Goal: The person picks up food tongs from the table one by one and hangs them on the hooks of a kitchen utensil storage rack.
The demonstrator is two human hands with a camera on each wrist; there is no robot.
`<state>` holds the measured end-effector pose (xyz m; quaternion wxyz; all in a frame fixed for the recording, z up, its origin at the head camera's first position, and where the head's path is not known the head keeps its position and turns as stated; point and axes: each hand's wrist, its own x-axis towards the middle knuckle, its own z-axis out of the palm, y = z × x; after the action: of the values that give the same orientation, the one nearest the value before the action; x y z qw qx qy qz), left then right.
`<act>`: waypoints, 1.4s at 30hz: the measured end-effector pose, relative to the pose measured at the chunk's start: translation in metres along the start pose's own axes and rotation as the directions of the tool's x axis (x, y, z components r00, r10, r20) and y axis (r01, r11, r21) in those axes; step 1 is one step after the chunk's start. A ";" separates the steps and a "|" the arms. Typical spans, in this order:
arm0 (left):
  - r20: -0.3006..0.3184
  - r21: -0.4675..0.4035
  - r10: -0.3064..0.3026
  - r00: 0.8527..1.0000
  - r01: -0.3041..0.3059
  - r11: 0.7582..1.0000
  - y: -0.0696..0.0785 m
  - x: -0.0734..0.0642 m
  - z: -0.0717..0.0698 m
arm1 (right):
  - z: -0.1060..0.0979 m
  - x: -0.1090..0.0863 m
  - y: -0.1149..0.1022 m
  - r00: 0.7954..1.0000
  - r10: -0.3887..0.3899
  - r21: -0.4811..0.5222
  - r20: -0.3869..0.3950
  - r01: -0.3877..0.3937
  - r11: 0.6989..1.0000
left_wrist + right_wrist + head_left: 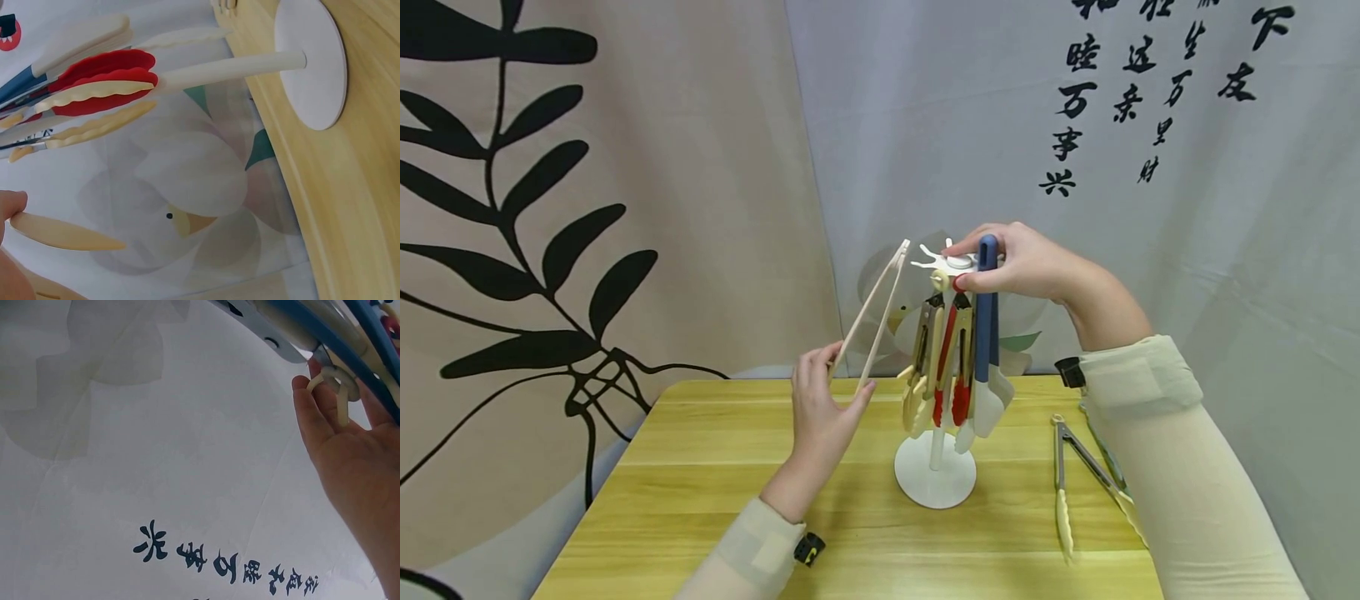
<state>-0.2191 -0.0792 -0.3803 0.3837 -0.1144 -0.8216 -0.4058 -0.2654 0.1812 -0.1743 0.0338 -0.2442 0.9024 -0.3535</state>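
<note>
Black Chinese brush lettering (1138, 56) on the pale cloth backdrop (925, 125), lol
Leftmost column (1065, 143) says 和睦万事兴, top character clipped in the head view; the right wrist cam catches it sideways. Another column (1177, 87) has 生万里财, and the far-right one (1236, 83) ends in 友. Can't make out the rest.

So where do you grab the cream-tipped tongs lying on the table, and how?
Probably pinch the tongs from above by both metal arms, near the joined end: they lie spread in a V, closest together there. I'd come from the left, since the right sleeve crowds the right-hand tip in the head view.
</note>
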 end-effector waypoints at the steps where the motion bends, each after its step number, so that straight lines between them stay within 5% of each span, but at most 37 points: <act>1: -0.002 0.004 0.003 1.000 -0.003 1.000 0.000 0.000 0.000 | 0.000 0.000 0.000 1.000 -0.002 -0.001 0.000 0.002 1.000; 42: 0.007 0.022 0.044 0.999 -0.044 0.999 0.007 -0.004 0.008 | 0.001 0.000 0.000 1.000 0.009 0.012 0.000 -0.009 1.000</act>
<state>-0.2173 -0.0679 -0.3827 0.3913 -0.1294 -0.8244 -0.3879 -0.2654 0.1804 -0.1746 0.0369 -0.2399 0.9013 -0.3587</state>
